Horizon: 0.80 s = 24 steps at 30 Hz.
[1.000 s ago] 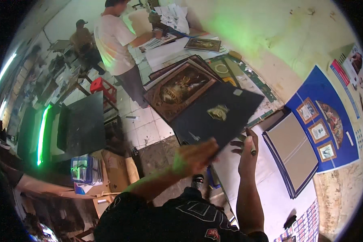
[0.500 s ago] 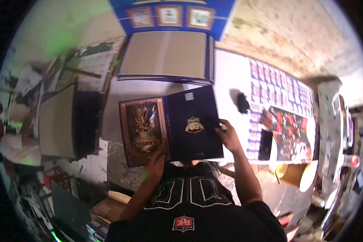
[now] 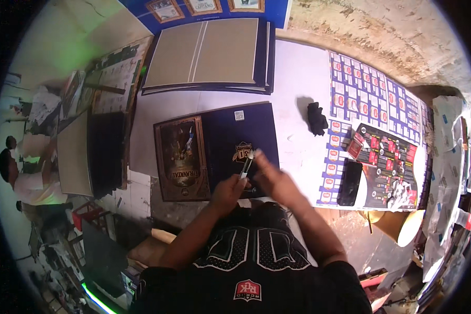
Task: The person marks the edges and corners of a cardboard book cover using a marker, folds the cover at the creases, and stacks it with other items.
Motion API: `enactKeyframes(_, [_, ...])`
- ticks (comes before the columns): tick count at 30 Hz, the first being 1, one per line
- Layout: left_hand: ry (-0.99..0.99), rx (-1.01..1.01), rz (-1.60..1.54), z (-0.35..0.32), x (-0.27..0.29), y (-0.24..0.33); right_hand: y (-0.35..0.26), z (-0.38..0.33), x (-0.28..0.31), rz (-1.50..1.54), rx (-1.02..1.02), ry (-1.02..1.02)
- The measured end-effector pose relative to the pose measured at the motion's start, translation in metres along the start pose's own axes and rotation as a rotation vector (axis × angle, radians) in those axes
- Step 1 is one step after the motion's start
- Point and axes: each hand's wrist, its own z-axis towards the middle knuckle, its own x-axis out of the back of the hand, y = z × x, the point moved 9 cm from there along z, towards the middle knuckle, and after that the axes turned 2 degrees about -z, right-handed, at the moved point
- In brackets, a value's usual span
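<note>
A dark blue folded cover (image 3: 220, 125) lies spread on the white table in front of me. Its left half carries a brown framed picture, and its right half bears a gold emblem and a small square code. Above its lower right part, my left hand (image 3: 228, 192) is closed on a slim pen-like tool (image 3: 246, 166) with a pale tip, angled up and to the right; its exact kind is unclear. My right hand (image 3: 277, 180) is close beside the tool's tip, fingers blurred by motion, so I cannot tell whether it grips anything.
A stack of grey-and-blue cover boards (image 3: 201, 55) stands at the back. To the right lie a crumpled black cloth (image 3: 316, 118), a black phone (image 3: 350, 183) and printed sheets (image 3: 387, 162). Another board (image 3: 76, 152) stands at left, with a person (image 3: 31, 180) beyond it.
Both hands have left the edges of the blue cover, which now shows flat on the table. They have come together over it, the left now holding the pen-like tool.
</note>
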Motion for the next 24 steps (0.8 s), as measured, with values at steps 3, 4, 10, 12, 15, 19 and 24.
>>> enactKeyframes(3, [-0.015,-0.025,-0.097,0.008,0.008,0.005,0.013,0.032,0.060,-0.420,0.185,0.204])
enactKeyframes(4, [0.110,-0.107,-0.065,0.016,0.025,0.010,0.047,0.040,0.085,-0.484,0.106,0.354])
enactKeyframes(10, [0.505,-0.447,0.465,0.069,0.114,-0.044,0.160,0.068,0.124,-0.916,-0.110,0.436])
enactKeyframes(12, [0.473,-0.419,0.552,0.081,0.115,-0.028,0.142,0.060,0.132,-0.204,-0.268,0.564])
enactKeyframes(15, [0.461,-0.452,0.629,0.086,0.107,-0.006,0.110,0.057,0.054,-0.415,-0.065,0.441])
enactKeyframes(19, [0.429,-0.472,0.450,0.088,0.112,-0.016,0.055,0.028,-0.047,-0.783,-0.484,0.308])
enactKeyframes(24, [0.358,-0.356,0.338,0.089,0.115,-0.025,0.058,-0.065,-0.087,-0.797,-0.523,0.250])
